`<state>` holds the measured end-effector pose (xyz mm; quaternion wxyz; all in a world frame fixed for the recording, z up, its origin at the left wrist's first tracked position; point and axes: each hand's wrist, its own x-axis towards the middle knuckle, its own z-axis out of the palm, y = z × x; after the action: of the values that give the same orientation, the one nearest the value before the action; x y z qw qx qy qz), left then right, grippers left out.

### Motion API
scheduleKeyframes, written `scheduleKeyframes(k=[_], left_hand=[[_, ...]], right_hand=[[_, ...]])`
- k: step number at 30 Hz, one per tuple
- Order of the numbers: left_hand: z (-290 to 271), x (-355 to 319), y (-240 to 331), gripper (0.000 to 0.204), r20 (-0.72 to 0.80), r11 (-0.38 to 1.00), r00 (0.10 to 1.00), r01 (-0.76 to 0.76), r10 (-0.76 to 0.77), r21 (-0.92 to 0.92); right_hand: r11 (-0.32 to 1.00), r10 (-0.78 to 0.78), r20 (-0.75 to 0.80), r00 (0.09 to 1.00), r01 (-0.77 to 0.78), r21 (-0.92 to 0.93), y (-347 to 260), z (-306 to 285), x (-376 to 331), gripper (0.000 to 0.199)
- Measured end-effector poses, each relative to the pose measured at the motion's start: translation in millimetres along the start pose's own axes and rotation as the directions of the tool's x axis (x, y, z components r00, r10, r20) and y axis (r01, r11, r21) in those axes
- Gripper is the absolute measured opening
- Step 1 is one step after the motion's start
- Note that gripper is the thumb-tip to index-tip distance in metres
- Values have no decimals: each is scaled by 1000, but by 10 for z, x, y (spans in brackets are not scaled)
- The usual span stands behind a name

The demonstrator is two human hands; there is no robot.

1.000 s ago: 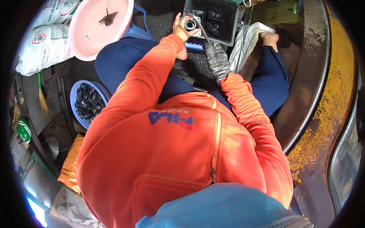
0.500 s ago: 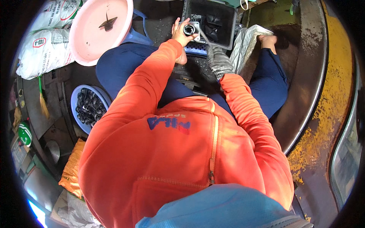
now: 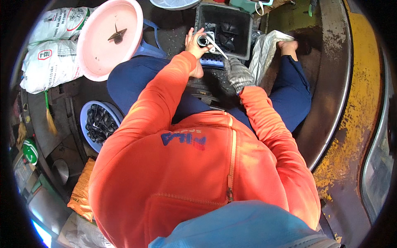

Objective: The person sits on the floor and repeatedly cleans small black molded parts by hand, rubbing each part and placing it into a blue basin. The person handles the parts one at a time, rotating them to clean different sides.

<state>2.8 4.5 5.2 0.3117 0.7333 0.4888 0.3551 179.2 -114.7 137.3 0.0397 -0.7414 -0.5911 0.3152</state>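
Centrally, the left hand (image 3: 193,44) grips a ringed part (image 3: 202,41), fingers behind and thumb at the near edge. The gloved right hand (image 3: 240,75) is closed around a slim pale tool (image 3: 218,48), whose far end reaches the part's right side. The part, a dark round collar on a pale, squarish flange, is raised near the left edge of a grey bin (image 3: 249,29). It is probably light and stiff, perhaps slippery if oily; the outer flange appears the surest hold, clear of the tool. Black pieces (image 3: 228,35) lie inside the bin, whose near wall limits room beyond the hands. A pale sack (image 3: 263,49) bounds the right. Leftward stand a pink basin (image 3: 93,47) and a blue tub (image 3: 85,131) of black parts (image 3: 99,123).
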Motion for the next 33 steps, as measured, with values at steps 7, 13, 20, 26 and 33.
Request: scheduleKeyframes(k=[7,13,20,26,33], left_hand=[[-42,164,107,59,-28,994,998,54,-57,-93],[-473,1652,-108,87,-332,975,938,29,-102,-218],[-510,2085,-512,94,482,872,769,196,-420,448],[304,1320,150,39,253,850,877,-467,409,246],[1252,834,384,40,837,672,342,-500,-427,547]], right_hand=[[991,5,1,1000,-5,137,-14,-232,-18,40],[889,-24,-344,939,177,422,188,-790,-592,35],[6,436,118,892,-134,991,103,-794,-744,16],[-88,338,161,927,-139,986,182,-945,-620,21],[914,-380,-586,716,387,-120,344,-574,-424,40]])
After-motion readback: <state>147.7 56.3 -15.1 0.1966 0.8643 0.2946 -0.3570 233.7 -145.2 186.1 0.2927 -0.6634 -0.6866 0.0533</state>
